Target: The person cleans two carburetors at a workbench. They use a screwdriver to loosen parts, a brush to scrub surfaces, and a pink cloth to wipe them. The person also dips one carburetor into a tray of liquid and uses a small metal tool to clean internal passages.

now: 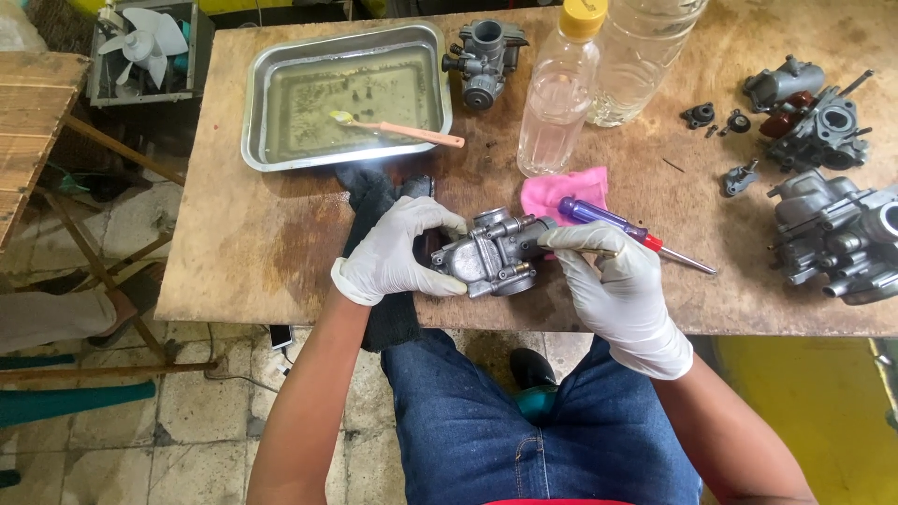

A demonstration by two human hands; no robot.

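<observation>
Grey metal carburettor (491, 254) was gripped at the wooden table's (253, 234) near edge by the gloved left hand (398, 252), the right hand (617, 281) pinching its side (steadier support over the dark cloth (374, 201) would be judged wise).

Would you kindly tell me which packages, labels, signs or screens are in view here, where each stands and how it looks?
Small bottle: far side of the table, beside the pink cloth; clear plastic, slim, yellow cap, no label visible.
Large bottle: just right of the small one; clear plastic, wider, ribbed, top cut off by the frame, no label visible.
No signs or screens can be made out.
</observation>
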